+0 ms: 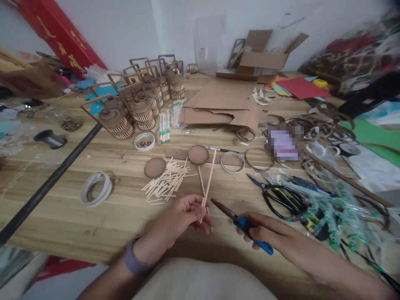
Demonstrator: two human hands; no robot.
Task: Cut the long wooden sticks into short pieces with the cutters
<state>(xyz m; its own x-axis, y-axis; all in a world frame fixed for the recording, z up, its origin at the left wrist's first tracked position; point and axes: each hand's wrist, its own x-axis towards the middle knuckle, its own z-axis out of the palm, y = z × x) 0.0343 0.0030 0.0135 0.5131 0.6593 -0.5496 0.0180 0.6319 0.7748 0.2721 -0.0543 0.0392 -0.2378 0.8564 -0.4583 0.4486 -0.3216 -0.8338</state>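
My left hand (190, 214) pinches thin wooden chopsticks (210, 177) that cross each other and point away from me. In my right hand (265, 229) is a pair of blue-handled scissors (231, 213), its dark blades aimed toward the chopsticks with a small gap between. Just beyond my left hand lies a loose pile of short cut sticks (167, 181). Two round cardboard discs with notched dark rims, one by the pile (155, 167) and another behind it (198, 154), rest on the wooden table (125, 225).
Several woven-looking lidded baskets with square handles (142, 110) stand at the back left. Wrapped chopsticks (164, 127) lie beside them. Tape rolls (96, 188), cardboard sheets (218, 100) and black-handled scissors (275, 196) are spread around. Brown strips and plastic wrappers (331, 212) clutter the right.
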